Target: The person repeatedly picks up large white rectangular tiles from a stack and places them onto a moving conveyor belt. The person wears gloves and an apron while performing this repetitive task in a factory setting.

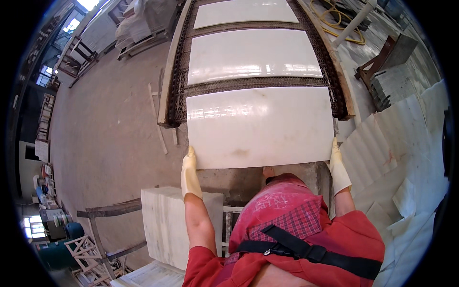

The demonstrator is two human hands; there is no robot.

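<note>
Brownish floor [110,119] beside a mesh conveyor [180,91] (glossy white slabs [260,126] atop).

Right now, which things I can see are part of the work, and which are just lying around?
Part of the work:
- near white slab, held by left hand and right hand
- chain conveyor
- two farther slabs

Seemingly lying around:
- yellow hose
- wooden strips
- wrapped stack

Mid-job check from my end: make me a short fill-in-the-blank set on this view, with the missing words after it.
The gloved left hand and right hand hold a slab whose main colour is ____.
Counting it, ____ slabs line up along the conveyor.
The strap worn across the body is ____ in colour.
Missing words: white; three; black.
</note>
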